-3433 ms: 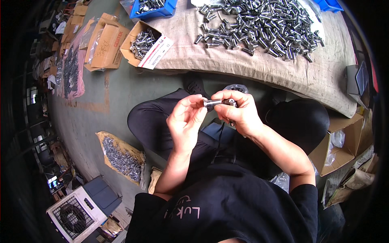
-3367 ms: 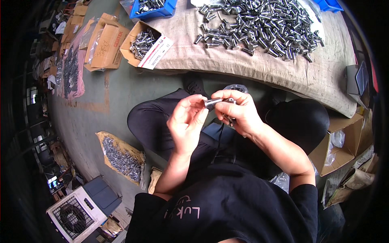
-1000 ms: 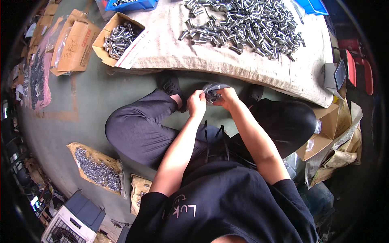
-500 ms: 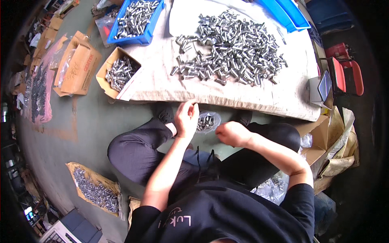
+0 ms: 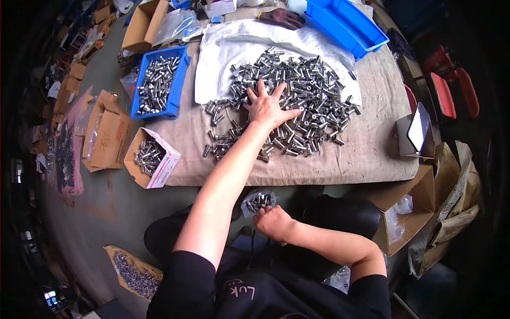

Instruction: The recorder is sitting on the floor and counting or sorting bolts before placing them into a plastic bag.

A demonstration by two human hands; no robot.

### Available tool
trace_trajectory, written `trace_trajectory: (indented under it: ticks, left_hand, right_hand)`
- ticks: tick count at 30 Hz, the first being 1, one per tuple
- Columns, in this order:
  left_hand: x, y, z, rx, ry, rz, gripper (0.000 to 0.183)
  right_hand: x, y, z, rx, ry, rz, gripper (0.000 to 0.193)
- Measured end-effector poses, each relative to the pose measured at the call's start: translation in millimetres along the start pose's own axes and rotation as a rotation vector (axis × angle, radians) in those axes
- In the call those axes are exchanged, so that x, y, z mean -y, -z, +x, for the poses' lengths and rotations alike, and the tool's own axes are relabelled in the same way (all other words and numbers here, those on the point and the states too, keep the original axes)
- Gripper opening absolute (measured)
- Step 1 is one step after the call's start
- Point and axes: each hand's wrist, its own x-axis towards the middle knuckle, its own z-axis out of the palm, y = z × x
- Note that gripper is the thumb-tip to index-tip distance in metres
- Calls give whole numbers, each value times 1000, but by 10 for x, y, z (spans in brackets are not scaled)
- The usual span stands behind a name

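A wide heap of short, shiny metal bolt-like fasteners (image 5: 313, 101) covers the middle of the table, partly on a white sheet (image 5: 212, 66). My left hand (image 5: 265, 109) lies palm down on the heap's near-left part, fingers spread wide, gripping nothing. Below the table edge, a clear plastic bag (image 5: 246, 206) holds more of the same fasteners (image 5: 260, 200). My right hand (image 5: 274, 223) is beside that bag, its fingers curled in at the bag's near side. What those fingers hold, if anything, is hidden.
A blue bin (image 5: 181, 80) of fasteners and an opened carton (image 5: 169, 167) of fasteners are at the table's left. Another blue bin (image 5: 361, 37) stands at the far right. A small white box (image 5: 406, 138) sits near the right edge; an open cardboard box (image 5: 382, 234) is below.
My left hand has gone from beside the bag up and forward onto the heap, with its fingers now spread. My right hand has come closer to the bag. The view has tipped toward the table.
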Motion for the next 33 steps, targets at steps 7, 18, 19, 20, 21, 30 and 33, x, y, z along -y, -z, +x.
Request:
trace_trajectory:
  ticks: [7, 18, 19, 20, 21, 30, 33]
  left_hand:
    - [224, -178, -64, -244, -158, -15, 47]
    - [523, -275, 26, -331, -377, -229, 20]
    - [536, -266, 24, -374, -372, -287, 18]
    - [557, -251, 43, -376, -371, -286, 18]
    - [552, -203, 62, -390, -300, -439, 17]
    - [619, 15, 95, 404, 757, -2540, 25]
    - [499, -31, -17, 412, 495, -2623, 33]
  right_hand:
    - [14, 88, 5, -45, -3, 3, 17]
    - [-1, 75, -50, 35, -6, 59, 16]
    - [-1, 92, -48, 33, -13, 55, 17]
    - [-3, 105, -48, 32, -23, 53, 17]
    - [-3, 126, -50, 33, -29, 57, 17]
    - [-49, 181, 11, 0, -24, 48, 18]
    - [-61, 149, 8, -10, -16, 40, 16]
